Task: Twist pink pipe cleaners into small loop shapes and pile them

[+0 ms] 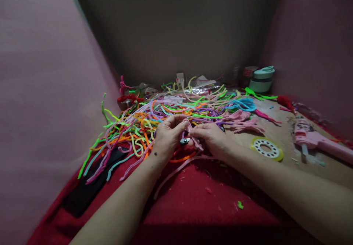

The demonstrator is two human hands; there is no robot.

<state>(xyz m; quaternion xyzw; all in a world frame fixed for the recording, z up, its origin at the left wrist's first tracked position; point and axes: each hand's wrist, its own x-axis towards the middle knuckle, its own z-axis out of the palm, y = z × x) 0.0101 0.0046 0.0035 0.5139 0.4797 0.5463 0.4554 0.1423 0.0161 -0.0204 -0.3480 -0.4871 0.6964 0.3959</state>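
My left hand [167,134] and my right hand [214,137] meet over the front of a tangled heap of many-coloured pipe cleaners [143,118]. Between them is a light pink pipe cleaner [195,138], which looks folded or twisted. The left thumb and forefinger pinch its upper end. My right fingers are closed on it slightly lower down. Just below the left thumb shows a small metal tool part [184,141] with a pivot; its kind is unclear. Looped pink pipe cleaner bundles [239,120] lie beyond my right hand, beside a blue looped bundle [242,105].
A yellow tape roll [266,149] and a pink glue gun [317,140] lie on the brown board at right. Behind stands a mint-lidded container [261,81]. A black flat item [82,197] rests on the red cloth [193,204] at left. Pink walls flank both sides.
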